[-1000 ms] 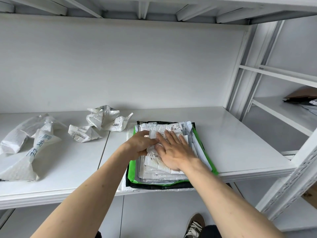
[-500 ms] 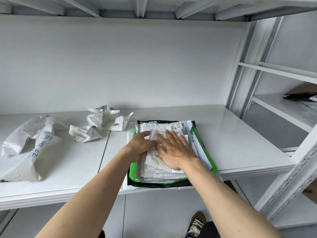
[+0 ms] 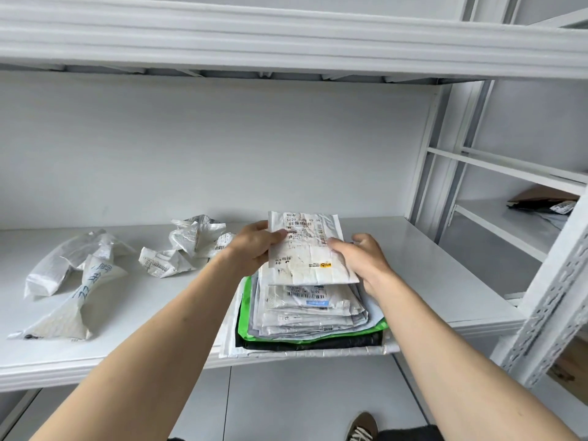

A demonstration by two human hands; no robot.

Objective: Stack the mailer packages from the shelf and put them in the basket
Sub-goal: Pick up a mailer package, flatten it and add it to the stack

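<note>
Left hand [image 3: 254,243] and right hand [image 3: 362,259] each pinch an edge of the top mailer [image 3: 307,249], which I hold over the stack [image 3: 305,316] at the shelf [image 3: 445,281] front for alignment. Loose mailers [image 3: 187,246] lie at 9 o'clock.

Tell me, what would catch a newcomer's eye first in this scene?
Probably the stack of mailers at the front edge of the white shelf, with a bright green one near the bottom. The left hand and right hand hold the top white mailer by its sides, its far end tilted up. Crumpled white mailers lie further left.
</note>
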